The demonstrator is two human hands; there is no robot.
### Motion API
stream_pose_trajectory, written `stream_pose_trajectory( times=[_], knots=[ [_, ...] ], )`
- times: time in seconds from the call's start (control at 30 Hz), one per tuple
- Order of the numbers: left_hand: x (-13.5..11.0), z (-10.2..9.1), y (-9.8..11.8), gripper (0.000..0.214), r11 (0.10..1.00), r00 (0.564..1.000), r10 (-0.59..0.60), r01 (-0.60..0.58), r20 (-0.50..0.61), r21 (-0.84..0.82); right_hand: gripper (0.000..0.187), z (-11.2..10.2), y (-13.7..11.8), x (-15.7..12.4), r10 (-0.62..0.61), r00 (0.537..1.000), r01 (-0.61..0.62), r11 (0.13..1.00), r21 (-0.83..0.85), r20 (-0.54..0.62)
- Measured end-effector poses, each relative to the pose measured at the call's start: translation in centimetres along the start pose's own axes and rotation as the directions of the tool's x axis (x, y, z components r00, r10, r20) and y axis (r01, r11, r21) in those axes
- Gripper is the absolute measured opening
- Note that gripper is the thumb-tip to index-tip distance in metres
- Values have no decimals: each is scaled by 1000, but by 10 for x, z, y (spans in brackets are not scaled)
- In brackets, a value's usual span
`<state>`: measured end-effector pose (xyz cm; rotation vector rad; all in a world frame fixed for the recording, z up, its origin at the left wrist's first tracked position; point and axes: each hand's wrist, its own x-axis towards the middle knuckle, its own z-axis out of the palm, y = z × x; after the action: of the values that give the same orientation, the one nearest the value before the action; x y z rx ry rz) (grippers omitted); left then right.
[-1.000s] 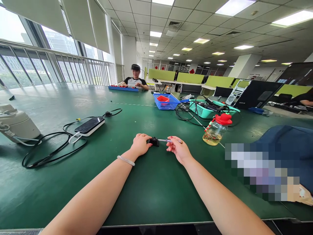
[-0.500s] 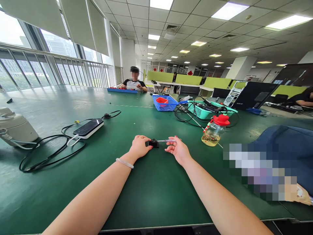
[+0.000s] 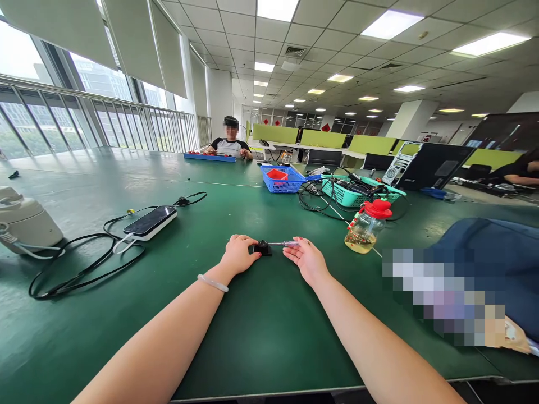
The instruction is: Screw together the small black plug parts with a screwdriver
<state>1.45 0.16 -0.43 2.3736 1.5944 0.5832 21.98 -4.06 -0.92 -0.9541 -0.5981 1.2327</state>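
Note:
On the green table [image 3: 261, 336], my left hand [image 3: 239, 254] grips a small black part [image 3: 263, 248] by its left side, thumb in front. Its exact kind is too small to tell. Opposite it, my right hand [image 3: 308, 259] is closed on the clear handle of a screwdriver [image 3: 289, 244]. The thin metal shaft lies level and points left, its tip at the right side of the black part. Whether the tip sits in a screw cannot be made out.
A bottle with a red lid [image 3: 365, 227] stands right of my right hand. Beyond are a blue basket [image 3: 283, 185] and a green basket [image 3: 349, 197] with cables. To the left lies a phone-like device [image 3: 150, 223] with a black cable. A person [image 3: 231, 141] sits at the far side.
The fingers of my right hand have shifted around the screwdriver handle, the lower ones now straighter. My left hand and the black part stay together. The whole view has moved slightly.

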Motion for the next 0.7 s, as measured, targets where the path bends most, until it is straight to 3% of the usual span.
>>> stream_pose_trajectory(
  times=[0.4,0.7],
  knots=[
    [0,1,-1,41,1000,1000,-2,2,6,14,7,1,-4,-3,8,1000,-8,1000,24,5],
    [0,2,-2,40,1000,1000,9,-9,0,9,19,2,-8,-4,80,996,-77,994,77,-38]
  ],
)
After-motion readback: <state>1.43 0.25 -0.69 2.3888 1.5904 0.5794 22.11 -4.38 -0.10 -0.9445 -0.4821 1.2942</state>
